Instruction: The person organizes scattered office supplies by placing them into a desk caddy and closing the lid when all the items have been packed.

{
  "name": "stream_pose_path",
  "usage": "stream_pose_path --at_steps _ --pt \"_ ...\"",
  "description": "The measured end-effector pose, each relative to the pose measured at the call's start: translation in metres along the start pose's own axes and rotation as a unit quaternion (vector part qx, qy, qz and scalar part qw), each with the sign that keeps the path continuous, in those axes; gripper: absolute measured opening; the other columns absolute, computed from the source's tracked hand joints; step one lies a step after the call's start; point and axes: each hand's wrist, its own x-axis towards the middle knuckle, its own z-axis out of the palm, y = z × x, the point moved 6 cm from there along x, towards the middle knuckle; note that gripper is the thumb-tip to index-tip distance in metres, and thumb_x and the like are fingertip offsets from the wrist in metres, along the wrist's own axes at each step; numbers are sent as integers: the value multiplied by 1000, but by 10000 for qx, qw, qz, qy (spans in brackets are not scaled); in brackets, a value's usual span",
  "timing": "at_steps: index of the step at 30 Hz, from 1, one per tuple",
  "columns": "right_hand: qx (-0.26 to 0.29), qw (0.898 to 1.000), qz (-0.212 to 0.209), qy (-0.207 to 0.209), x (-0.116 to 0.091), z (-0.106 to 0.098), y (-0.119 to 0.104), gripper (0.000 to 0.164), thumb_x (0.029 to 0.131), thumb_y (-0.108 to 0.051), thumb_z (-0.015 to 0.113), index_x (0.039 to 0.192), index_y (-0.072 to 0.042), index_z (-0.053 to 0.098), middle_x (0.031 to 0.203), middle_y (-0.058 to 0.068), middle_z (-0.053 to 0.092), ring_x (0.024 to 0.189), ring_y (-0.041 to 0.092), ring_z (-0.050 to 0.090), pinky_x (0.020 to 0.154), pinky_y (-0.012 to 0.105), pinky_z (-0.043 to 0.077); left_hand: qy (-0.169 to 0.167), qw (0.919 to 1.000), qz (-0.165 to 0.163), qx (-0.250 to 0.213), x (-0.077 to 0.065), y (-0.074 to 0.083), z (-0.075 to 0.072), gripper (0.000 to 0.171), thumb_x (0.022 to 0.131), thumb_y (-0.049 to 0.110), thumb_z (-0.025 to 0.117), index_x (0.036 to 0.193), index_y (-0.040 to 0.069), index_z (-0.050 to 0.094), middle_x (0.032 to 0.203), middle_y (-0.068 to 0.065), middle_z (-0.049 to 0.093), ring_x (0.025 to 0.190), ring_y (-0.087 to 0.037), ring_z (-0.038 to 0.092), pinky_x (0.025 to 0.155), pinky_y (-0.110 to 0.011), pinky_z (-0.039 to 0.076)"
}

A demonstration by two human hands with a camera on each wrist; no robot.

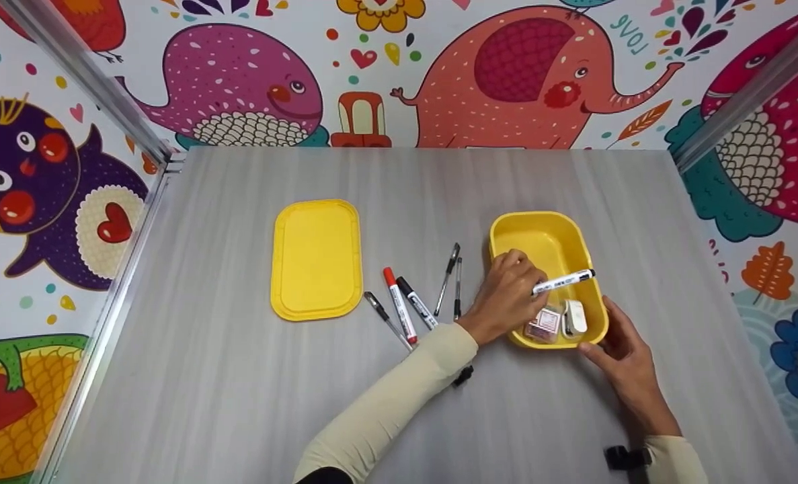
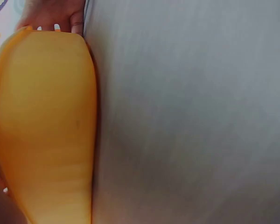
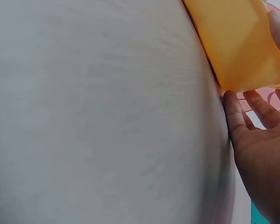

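My left hand (image 1: 509, 292) reaches over the left side of a yellow plastic box (image 1: 540, 225). It grips a white marker (image 1: 563, 281) with a black cap, which points to the right across the opening. Inside the box, near the front, lie a small clear case (image 1: 544, 325) with a printed label and a white rounded item (image 1: 574, 318). At the front right corner my right hand (image 1: 627, 366) touches the box from outside, thumb at the front and fingers along the right side. In the right wrist view, its extended fingers (image 3: 266, 112) meet the box wall (image 3: 242, 42).
A flat yellow lid (image 1: 316, 261) lies on the grey table to the left. Between lid and box are a red-capped marker (image 1: 400, 306), a black-capped marker (image 1: 417, 302) and several slim pens (image 1: 447, 279). Patterned walls (image 1: 372, 74) and metal rails (image 1: 89, 81) border the table.
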Motion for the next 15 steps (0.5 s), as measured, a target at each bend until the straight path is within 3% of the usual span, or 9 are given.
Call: stream_pose_path --at_steps 6,15 --pt "86 9999 -82 10 0 0 0 87 100 7 75 173 -13 34 172 20 40 142 3 53 110 12 45 -244 9996 -36 107 0 -1 2 26 100 38 79 118 18 84 111 6 78 117 -16 58 108 -34 45" --pt "20 10000 -66 5 0 0 1 86 101 5 75 174 -13 33 172 22 39 142 1 52 110 12 44 -33 9964 8 -851 -4 -10 -10 28 101 30 81 121 11 81 117 1 77 118 -19 60 110 -29 45"
